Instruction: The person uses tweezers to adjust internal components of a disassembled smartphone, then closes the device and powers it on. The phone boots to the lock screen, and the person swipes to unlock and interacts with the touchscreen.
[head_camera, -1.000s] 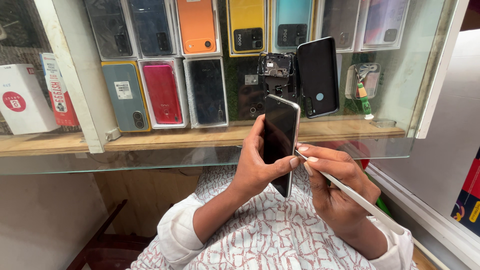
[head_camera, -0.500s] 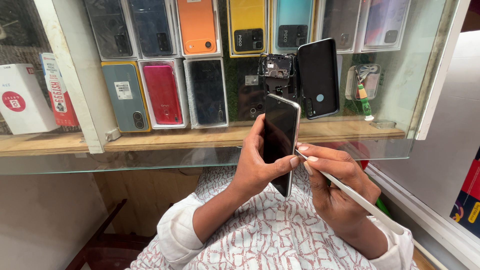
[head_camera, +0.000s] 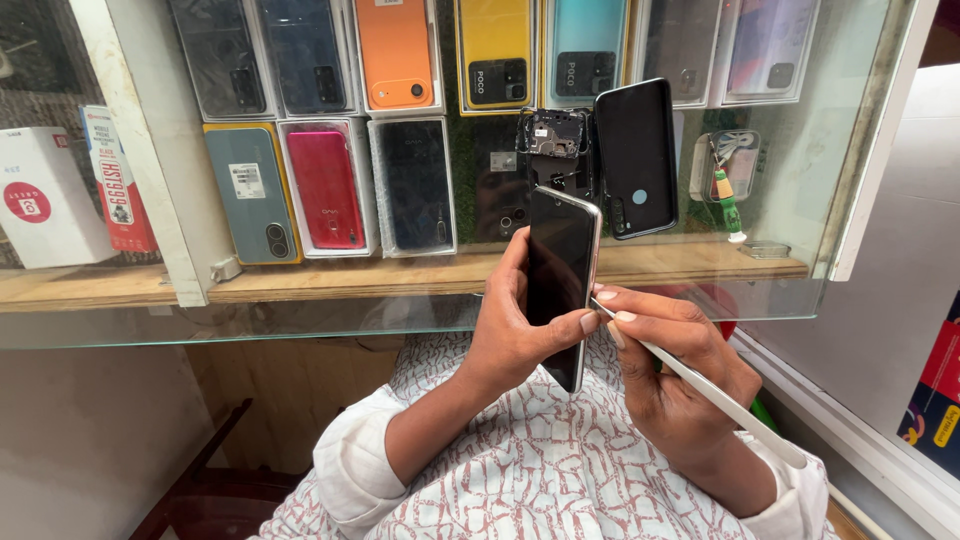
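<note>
**Prying at the phone's edge**

Head view: the left hand (head_camera: 515, 335) gripped a dark phone (head_camera: 560, 280) upright, above the lap and near the glass counter (head_camera: 300, 320). The right hand (head_camera: 670, 375) clenched a thin white tool (head_camera: 720, 400) — its tip touched the phone's right edge. It looked like the opening step; next, the tip would need a careful slide along that edge. Open room lay right — the counter edge sat just behind.

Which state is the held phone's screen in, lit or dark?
Dark. The phone, upright in the left hand, shows a plain black screen; the right hand holds a thin white tool at its edge.
</note>
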